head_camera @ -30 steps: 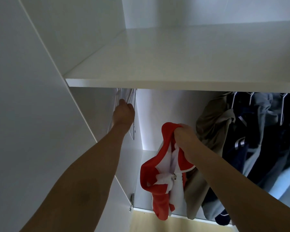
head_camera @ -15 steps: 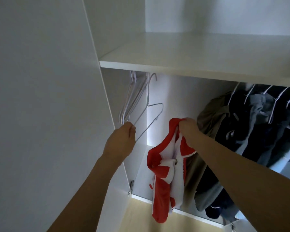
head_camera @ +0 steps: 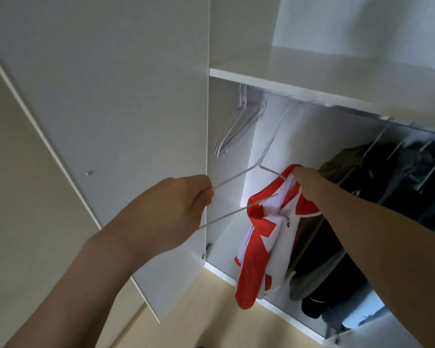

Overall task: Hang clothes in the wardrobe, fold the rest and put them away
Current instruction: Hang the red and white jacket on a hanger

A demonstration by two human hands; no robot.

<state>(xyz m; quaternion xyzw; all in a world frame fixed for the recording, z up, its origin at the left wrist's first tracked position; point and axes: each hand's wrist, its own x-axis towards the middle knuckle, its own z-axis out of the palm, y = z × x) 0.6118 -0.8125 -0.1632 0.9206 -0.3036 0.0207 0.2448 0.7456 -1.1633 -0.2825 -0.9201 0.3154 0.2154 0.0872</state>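
Head view shows the left hand (head_camera: 176, 209) gripping a wire hanger (head_camera: 239, 194) and the right hand (head_camera: 309, 183) holding the red-and-white jacket (head_camera: 259, 249), unhung beside dark clothes (head_camera: 392, 187) already hanging.

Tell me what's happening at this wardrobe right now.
A person is getting a garment ready to hang. The left hand grips a wire hanger, its far end poked into the collar of a red and white jacket that the right hand holds up. Spare hangers and dark clothes hang in the wardrobe behind.
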